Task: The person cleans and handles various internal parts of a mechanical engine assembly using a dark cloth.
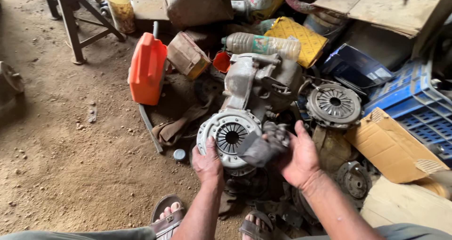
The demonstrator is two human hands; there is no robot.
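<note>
My left hand grips the lower left rim of a round silver clutch pressure plate, which stands tilted on the dirt floor. A dark, greasy rag is bunched in my right hand, just right of the plate's centre and touching its face. Behind the plate sits a grey metal gearbox housing. My sandalled feet show below the hands.
A second rusty clutch plate lies to the right. An orange plastic can, a plastic bottle, a yellow box, cardboard, a blue crate and a metal stand surround the spot.
</note>
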